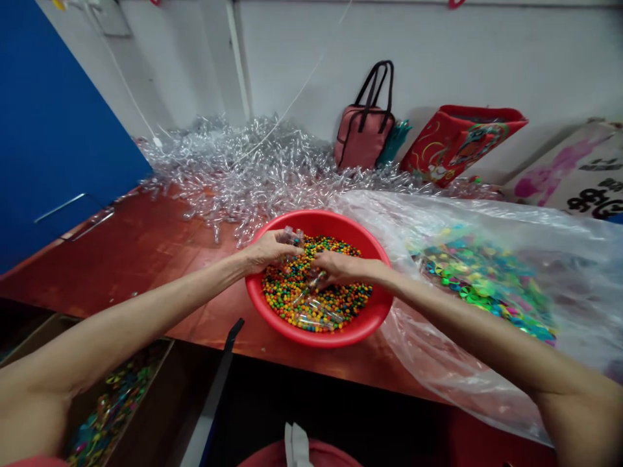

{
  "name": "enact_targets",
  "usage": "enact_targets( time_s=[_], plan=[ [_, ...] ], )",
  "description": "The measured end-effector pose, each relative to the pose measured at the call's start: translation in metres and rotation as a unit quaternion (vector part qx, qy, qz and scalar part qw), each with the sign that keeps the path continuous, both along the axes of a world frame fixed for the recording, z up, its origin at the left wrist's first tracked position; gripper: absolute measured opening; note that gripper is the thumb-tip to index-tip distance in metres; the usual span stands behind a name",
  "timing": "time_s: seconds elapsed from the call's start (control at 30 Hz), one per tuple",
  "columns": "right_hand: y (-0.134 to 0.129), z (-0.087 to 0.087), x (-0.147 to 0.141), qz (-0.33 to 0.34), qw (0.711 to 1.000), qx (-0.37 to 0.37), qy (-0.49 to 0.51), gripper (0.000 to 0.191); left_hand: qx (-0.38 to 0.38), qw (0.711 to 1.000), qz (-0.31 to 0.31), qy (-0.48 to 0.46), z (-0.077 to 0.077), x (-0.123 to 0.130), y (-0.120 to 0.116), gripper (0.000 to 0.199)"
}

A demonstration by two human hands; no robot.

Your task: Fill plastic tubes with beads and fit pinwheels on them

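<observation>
Over a red basin (318, 221) of beads (287, 292), the left hand (268, 251) pinches a clear tube (292, 237), half hidden; the right hand (339, 268) curls, hiding its grip.

The left forearm (146, 311) and right forearm (467, 318) are bare, with no sleeve in sight along them, and both are slim, narrowing to the left hand (267, 251) and right hand (341, 268), which are bare too. In the bottom-left corner, a sliver of reddish-pink cloth (34, 462) is probably the person's top, though too little shows to be sure.
</observation>
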State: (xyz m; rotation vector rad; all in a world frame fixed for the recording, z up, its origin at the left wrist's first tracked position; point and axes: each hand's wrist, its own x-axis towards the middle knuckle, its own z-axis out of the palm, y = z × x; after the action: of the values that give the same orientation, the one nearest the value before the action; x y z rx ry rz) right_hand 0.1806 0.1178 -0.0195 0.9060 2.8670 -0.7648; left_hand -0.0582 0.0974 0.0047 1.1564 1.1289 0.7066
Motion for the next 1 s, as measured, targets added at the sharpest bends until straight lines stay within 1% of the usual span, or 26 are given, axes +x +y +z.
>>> enact_targets(
  time_s=[0.07, 0.17, 0.23, 0.37, 0.5, 0.6, 0.7, 0.77, 0.83, 0.9, 1.0],
  plan=[
    [0.012, 0.008, 0.0, -0.02, 1.0, 0.0, -0.006, 0.018, 0.013, 1.0, 0.006, -0.002, -0.001, -0.005, -0.003, 0.036],
    [0.028, 0.022, 0.009, -0.069, 0.997, 0.028, -0.021, 0.02, 0.031, 0.999, 0.012, -0.014, -0.004, -0.008, -0.005, 0.032],
    [0.032, 0.027, 0.016, -0.079, 0.995, 0.015, -0.054, 0.023, 0.034, 0.999, 0.017, -0.021, -0.006, -0.008, -0.006, 0.032],
    [0.03, 0.028, 0.02, -0.059, 0.992, -0.006, -0.112, 0.03, 0.037, 0.999, 0.026, -0.03, -0.008, -0.007, -0.007, 0.031],
    [0.034, 0.026, 0.025, -0.045, 0.99, -0.017, -0.136, 0.034, 0.043, 0.998, 0.017, -0.045, -0.009, -0.007, -0.008, 0.032],
    [0.037, 0.028, 0.035, -0.043, 0.987, -0.007, -0.153, 0.033, 0.043, 0.998, 0.016, -0.049, -0.01, -0.008, -0.007, 0.033],
    [0.033, 0.029, 0.041, -0.036, 0.983, 0.019, -0.18, 0.035, 0.036, 0.998, 0.022, -0.051, -0.011, -0.007, -0.006, 0.034],
    [0.026, 0.028, 0.037, -0.029, 0.977, 0.056, -0.204, 0.039, 0.029, 0.998, 0.028, -0.047, -0.011, -0.006, -0.005, 0.034],
    [0.018, 0.023, 0.027, -0.029, 0.968, 0.103, -0.228, 0.04, 0.028, 0.998, 0.035, -0.043, -0.011, -0.005, -0.004, 0.033],
    [0.011, 0.015, 0.014, -0.029, 0.962, 0.133, -0.237, 0.037, 0.032, 0.998, 0.04, -0.043, -0.011, -0.004, -0.004, 0.033],
    [0.004, -0.002, 0.001, -0.019, 0.966, 0.151, -0.208, 0.035, 0.036, 0.998, 0.04, -0.046, -0.013, -0.005, -0.005, 0.032]
  ],
)
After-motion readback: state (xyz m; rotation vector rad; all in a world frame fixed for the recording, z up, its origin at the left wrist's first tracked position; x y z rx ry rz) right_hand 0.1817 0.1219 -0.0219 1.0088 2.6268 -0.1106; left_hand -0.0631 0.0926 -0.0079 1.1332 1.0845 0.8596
